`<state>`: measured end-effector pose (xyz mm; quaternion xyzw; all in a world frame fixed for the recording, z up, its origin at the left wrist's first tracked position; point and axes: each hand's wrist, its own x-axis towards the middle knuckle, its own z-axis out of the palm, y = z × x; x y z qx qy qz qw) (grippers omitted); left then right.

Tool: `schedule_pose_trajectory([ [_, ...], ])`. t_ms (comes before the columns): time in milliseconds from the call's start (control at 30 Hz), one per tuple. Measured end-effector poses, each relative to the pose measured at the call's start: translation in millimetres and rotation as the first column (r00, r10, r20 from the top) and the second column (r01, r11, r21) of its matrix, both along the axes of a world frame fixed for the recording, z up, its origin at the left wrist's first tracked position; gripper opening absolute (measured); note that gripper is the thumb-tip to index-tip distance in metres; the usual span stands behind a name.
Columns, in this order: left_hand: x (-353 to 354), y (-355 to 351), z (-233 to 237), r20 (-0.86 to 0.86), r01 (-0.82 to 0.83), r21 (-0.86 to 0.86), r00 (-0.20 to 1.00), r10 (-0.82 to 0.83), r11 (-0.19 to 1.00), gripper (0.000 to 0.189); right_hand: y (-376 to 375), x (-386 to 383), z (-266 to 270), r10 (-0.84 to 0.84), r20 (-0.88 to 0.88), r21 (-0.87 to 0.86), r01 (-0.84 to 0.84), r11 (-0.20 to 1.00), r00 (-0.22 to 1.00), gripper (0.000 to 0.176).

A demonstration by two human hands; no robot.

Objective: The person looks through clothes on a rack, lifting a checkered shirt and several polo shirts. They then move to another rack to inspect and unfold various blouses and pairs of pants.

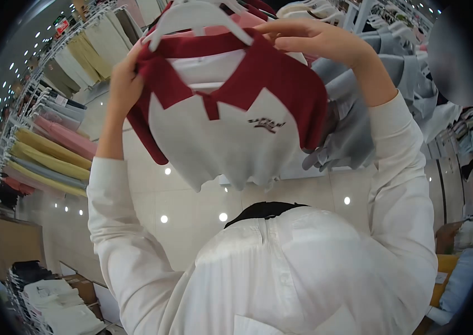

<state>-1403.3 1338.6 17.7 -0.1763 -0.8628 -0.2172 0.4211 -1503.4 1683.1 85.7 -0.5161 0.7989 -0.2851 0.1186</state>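
A polo shirt (pixel 228 134) with a white body, dark red collar and dark red sleeves hangs in front of me on a white hanger (pixel 191 18). Small dark lettering is printed on its chest. My left hand (pixel 126 84) is closed on the shirt's shoulder at the left, its fingertips hidden behind the cloth. At the other shoulder, beside the collar, my right hand (pixel 323 42) pinches the fabric with bent fingers.
Grey garments (pixel 359 95) hang on a rack close at the right. Racks of yellow trousers (pixel 52 153) and pink clothes (pixel 66 134) line the left. Below lies a shiny tiled floor (pixel 191 209). Folded white clothes (pixel 60 307) are stacked at the lower left.
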Motion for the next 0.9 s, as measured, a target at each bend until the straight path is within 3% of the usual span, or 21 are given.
schedule_pose_trajectory([
  [33, 7.4, -0.8, 2.4, 0.074, -0.040, 0.034, 0.997, 0.037, 0.999, 0.045, 5.5, -4.0, -9.1, 0.142, 0.090, -0.126, -0.130, 0.983, 0.986, 0.057],
  [67, 6.5, -2.3, 2.5, 0.086, -0.032, 0.027, 0.996, 0.030, 0.999, 0.045, 9.2, -10.1, -21.6, 0.135, 0.101, -0.134, -0.121, 0.984, 0.986, 0.057],
  [133, 7.8, -3.6, 1.9, 0.124, -0.054, 0.116, 0.991, 0.040, 0.992, 0.044, 10.0, -20.8, -43.2, 0.352, 0.329, -0.278, -0.267, 0.923, 0.876, 0.064],
  [200, 7.1, 0.5, 0.5, 0.061, -0.091, 0.046, 0.994, 0.088, 0.995, 0.045, 13.8, -10.7, -57.2, 0.288, 0.376, -0.268, -0.194, 0.944, 0.881, 0.070],
  [267, 8.7, 8.3, 0.2, -0.063, -0.243, -0.097, 0.969, 0.238, 0.965, 0.047, 14.8, -1.9, -69.1, 0.199, 0.540, -0.193, -0.110, 0.975, 0.818, 0.068],
  [333, 6.0, 4.9, -3.1, -0.047, -0.314, -0.126, 0.949, 0.311, 0.941, 0.050, 9.2, -14.4, -76.4, 0.212, 0.546, -0.244, -0.088, 0.966, 0.810, 0.062],
  [400, 7.6, 5.8, -5.0, -0.087, -0.362, -0.165, 0.932, 0.352, 0.918, 0.052, 1.2, -33.6, -79.8, 0.020, 0.057, -0.270, -0.003, 0.963, 0.998, 0.054],
  [433, 8.9, 8.1, -5.2, -0.085, -0.363, -0.167, 0.931, 0.354, 0.917, 0.052, -1.0, -19.0, -67.1, 0.036, -0.087, -0.316, -0.061, 0.947, 0.996, 0.049],
  [467, 9.2, 11.8, -5.5, -0.086, -0.377, -0.162, 0.926, 0.367, 0.912, 0.052, -8.2, -12.3, -58.7, 0.037, -0.085, -0.317, -0.062, 0.946, 0.996, 0.049],
  [533, 11.5, 20.6, -6.6, -0.080, -0.389, -0.158, 0.921, 0.381, 0.907, 0.052, -23.8, -0.2, -47.5, -0.052, -0.349, -0.409, -0.102, 0.907, 0.936, 0.051],
  [667, 24.0, 19.5, -15.4, -0.114, -0.473, -0.141, 0.880, 0.461, 0.869, 0.045, -48.1, 13.0, -32.2, -0.143, -0.477, -0.392, -0.063, 0.918, 0.867, 0.042],
  [733, 34.8, 0.2, -26.3, -0.139, -0.487, -0.127, 0.871, 0.471, 0.864, 0.041, -63.4, 2.4, -44.9, -0.277, -0.477, -0.612, -0.089, 0.786, 0.834, 0.033],
  [800, 50.0, -30.6, -45.9, 0.214, -0.383, 0.238, 0.917, 0.337, 0.893, 0.035, -60.3, -1.9, -41.6, -0.240, -0.454, -0.551, -0.059, 0.832, 0.858, 0.032],
  [833, 56.8, -45.1, -58.7, 0.357, -0.282, 0.518, 0.929, 0.095, 0.808, 0.040, -59.6, -6.9, -40.0, -0.179, -0.468, -0.483, -0.081, 0.872, 0.865, 0.033],
  [867, 63.9, -54.0, -78.1, 0.363, -0.293, 0.523, 0.926, 0.103, 0.801, 0.040, -57.7, -10.3, -37.6, -0.119, -0.478, -0.413, -0.103, 0.905, 0.870, 0.035],
  [900, 70.0, -61.7, -99.3, 0.380, -0.257, 0.734, 0.923, -0.066, 0.628, 0.046, -54.5, -8.5, -33.1, -0.081, -0.469, -0.332, -0.090, 0.939, 0.880, 0.039],
])
